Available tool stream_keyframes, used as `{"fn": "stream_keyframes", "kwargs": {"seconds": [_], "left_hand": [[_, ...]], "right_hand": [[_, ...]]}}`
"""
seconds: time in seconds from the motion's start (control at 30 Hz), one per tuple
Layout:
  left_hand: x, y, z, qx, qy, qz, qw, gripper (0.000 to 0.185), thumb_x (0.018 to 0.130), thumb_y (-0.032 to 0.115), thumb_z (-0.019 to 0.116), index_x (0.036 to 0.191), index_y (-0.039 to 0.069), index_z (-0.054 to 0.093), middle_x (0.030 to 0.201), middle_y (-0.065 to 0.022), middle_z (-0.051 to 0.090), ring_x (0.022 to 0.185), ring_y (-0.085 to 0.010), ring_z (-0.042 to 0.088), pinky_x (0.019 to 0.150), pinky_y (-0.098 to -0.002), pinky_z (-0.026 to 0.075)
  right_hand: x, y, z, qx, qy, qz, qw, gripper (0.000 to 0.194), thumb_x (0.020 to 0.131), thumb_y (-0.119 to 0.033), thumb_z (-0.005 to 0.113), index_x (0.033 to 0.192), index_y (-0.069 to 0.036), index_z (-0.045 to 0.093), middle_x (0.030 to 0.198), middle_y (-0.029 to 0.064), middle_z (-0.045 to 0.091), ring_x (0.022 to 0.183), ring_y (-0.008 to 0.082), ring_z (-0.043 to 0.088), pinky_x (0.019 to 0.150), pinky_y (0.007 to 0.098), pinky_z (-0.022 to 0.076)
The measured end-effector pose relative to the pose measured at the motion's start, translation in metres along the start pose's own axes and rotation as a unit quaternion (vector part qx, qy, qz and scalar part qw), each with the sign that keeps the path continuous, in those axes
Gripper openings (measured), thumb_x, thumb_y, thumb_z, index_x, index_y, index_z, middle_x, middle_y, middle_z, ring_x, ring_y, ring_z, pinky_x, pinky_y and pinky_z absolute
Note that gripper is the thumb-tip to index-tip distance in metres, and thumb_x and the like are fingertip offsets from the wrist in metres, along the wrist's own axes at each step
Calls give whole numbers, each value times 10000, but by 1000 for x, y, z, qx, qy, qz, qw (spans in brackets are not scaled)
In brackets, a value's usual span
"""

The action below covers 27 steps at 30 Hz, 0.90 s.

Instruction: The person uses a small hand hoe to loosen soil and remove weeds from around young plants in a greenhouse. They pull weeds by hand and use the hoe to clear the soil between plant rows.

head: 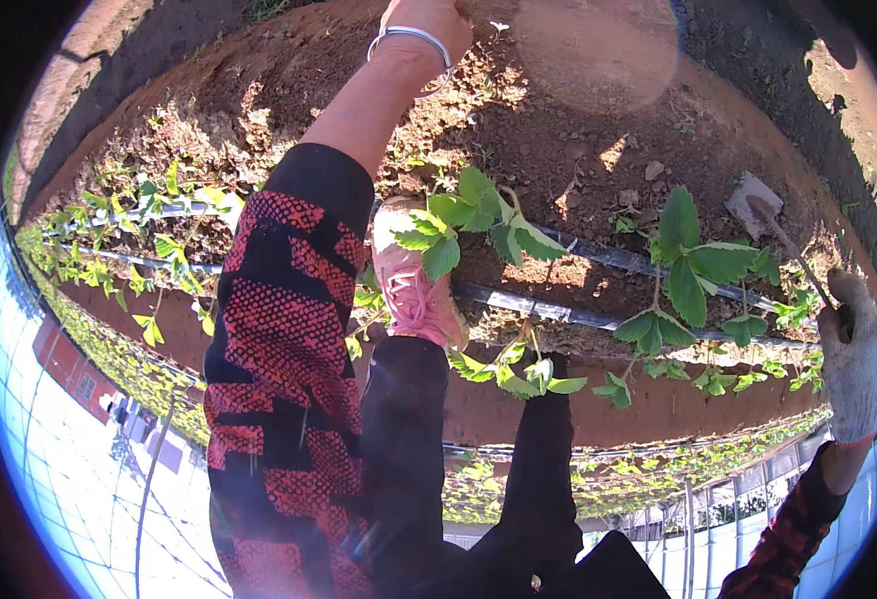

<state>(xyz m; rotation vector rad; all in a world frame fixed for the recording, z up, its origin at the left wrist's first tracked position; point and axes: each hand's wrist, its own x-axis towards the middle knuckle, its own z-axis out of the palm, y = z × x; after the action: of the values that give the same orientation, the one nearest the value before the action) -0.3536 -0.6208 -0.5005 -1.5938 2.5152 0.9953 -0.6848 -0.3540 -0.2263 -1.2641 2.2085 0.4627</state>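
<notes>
My left hand (pixel 432 30), bare with a silver bangle at the wrist, reaches over the soil at the top edge. Its fingers are cut off or hidden, so what it touches cannot be told. At the far right my right hand (pixel 856 359), in a grey knitted glove, grips a small hand tool with a thin metal shank and a flat blade (pixel 752 204). The blade lies at the soil, beyond the leafy strawberry plants (pixel 689 262). More strawberry leaves (pixel 476 213) partly cover the pink laced shoe (pixel 412 292).
Two black drip irrigation tapes (pixel 603 254) run along the raised soil bed (pixel 543 150). Smaller plants (pixel 176 254) grow at the left. Further planted rows (pixel 648 468) and the greenhouse frame (pixel 689 524) lie towards the bottom. A shaded furrow (pixel 775 82) borders the bed at upper right.
</notes>
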Motion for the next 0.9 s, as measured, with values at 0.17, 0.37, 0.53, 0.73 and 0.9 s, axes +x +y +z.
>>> {"fn": "stream_keyframes", "kwargs": {"seconds": [0.17, 0.37, 0.53, 0.73, 0.9], "left_hand": [[-30, -10, 0, -348, -22, -152, 925, 157, 863, 196, 695, 964, 79, 719, 893, -127, 735, 767, -306, 690, 717, -384, 539], [-160, 16, -40, -344, 206, -142, 905, 534, 820, 21, 696, 1320, 30, 507, 1250, -131, 493, 1087, -247, 580, 874, -385, 532], [-350, 4, -45, -136, 258, -226, 930, 571, 788, 8, 684, 1328, 25, 499, 1275, -165, 462, 1153, -304, 537, 1003, -385, 455], [-613, 45, -35, -101, 165, -389, 901, 497, 751, -18, 664, 1234, 16, 555, 1204, -148, 491, 1085, -283, 551, 952, -365, 470], [-793, 86, 8, -249, 152, -554, 779, 435, 754, 30, 697, 1176, 7, 593, 1161, -122, 510, 1005, -247, 616, 834, -349, 536]], "right_hand": [[-2, 13, 11, 5, 16, -27, 1000, 312, 855, 4, 586, 1166, -11, 612, 935, 112, 670, 665, 133, 572, 632, 286, 491], [-3, 4, 12, 10, 16, -73, 997, 187, 823, -8, 600, 1009, 3, 610, 868, 144, 639, 677, 194, 583, 648, 320, 482], [-14, 4, 17, 10, 49, -71, 996, 129, 800, -33, 597, 917, 17, 614, 916, 230, 654, 891, 393, 645, 776, 426, 498], [-17, 31, 33, 72, 6, -103, 992, 195, 793, -79, 584, 954, 14, 642, 830, 190, 677, 799, 309, 675, 715, 398, 509], [-72, 19, 15, 308, -15, -13, 951, 255, 864, -125, 592, 1089, -9, 631, 767, 60, 633, 591, 134, 590, 522, 274, 472]]}}
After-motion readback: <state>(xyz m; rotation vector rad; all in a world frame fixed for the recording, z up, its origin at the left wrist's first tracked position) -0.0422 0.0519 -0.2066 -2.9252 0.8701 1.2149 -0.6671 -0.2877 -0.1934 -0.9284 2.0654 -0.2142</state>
